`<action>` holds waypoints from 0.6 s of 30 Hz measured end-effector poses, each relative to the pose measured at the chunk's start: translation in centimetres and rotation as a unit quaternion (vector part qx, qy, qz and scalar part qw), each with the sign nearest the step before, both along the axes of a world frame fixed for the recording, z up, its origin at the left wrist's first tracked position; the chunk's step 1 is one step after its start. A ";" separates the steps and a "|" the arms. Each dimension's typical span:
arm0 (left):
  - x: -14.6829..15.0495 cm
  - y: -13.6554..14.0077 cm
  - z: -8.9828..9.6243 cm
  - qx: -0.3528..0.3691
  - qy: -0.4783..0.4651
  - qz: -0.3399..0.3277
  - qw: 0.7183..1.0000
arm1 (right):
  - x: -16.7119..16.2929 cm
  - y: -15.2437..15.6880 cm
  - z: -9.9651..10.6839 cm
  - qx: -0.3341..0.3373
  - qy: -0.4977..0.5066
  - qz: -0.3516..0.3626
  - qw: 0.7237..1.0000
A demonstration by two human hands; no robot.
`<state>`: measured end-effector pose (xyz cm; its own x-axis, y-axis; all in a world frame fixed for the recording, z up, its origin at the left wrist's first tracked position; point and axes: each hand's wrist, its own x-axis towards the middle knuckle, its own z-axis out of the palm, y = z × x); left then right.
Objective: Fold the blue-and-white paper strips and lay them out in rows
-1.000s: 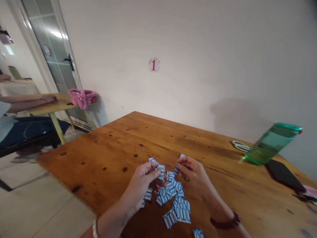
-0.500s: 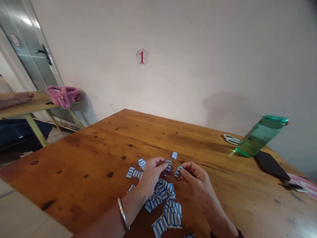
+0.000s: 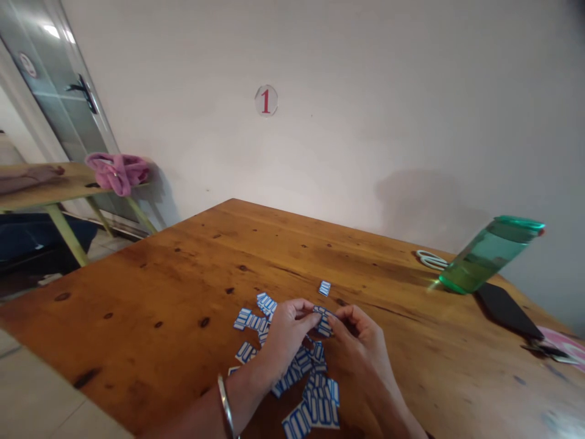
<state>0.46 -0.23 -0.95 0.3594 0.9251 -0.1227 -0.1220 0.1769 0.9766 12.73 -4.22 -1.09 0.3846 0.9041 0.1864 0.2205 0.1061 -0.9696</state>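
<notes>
- A plain pale wall with a round sign (image 3: 265, 100) bearing a red 1 stands behind a wooden table (image 3: 192, 268) with dark knots.
- Far left, a glass door (image 3: 50, 91) and a second, smaller table (image 3: 46, 186) with a pink cloth (image 3: 117, 171) bundled on its end.
- Near the front of the wooden table lies a scatter of blue-and-white labels (image 3: 301, 372), some overlapping, with a few strays to the left and one label (image 3: 324, 288) lying alone just beyond the hands.
- The left hand (image 3: 286, 332), a metal bangle (image 3: 227, 405) on its wrist, pinches a small label (image 3: 323, 318) between thumb and fingertips.
- The right hand (image 3: 361, 341) meets it, fingers closed on the same label; both hands hover just above the heap.
- Further right, by the wall, white scissors (image 3: 429, 260), then a green bottle (image 3: 491, 253) and a black flat case (image 3: 507, 310) just beside it.
- At the far right edge, a pink sheet (image 3: 567, 344).
</notes>
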 end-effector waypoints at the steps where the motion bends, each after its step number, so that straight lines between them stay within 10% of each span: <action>1: 0.0 0.0 0.0 0.000 -0.002 -0.001 1.000 | 0.0 0.0 0.0 0.004 -0.010 -0.004 1.000; 18: -0.1 -0.4 0.3 0.000 -0.027 -0.024 0.999 | -0.3 -0.2 0.0 0.010 0.036 -0.020 0.999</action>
<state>0.40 -0.62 -0.62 0.4088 0.9069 -0.1015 -0.1669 0.1837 0.9687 12.46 -4.40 -1.07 0.4328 0.8845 0.1743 0.1554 0.1173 -0.9809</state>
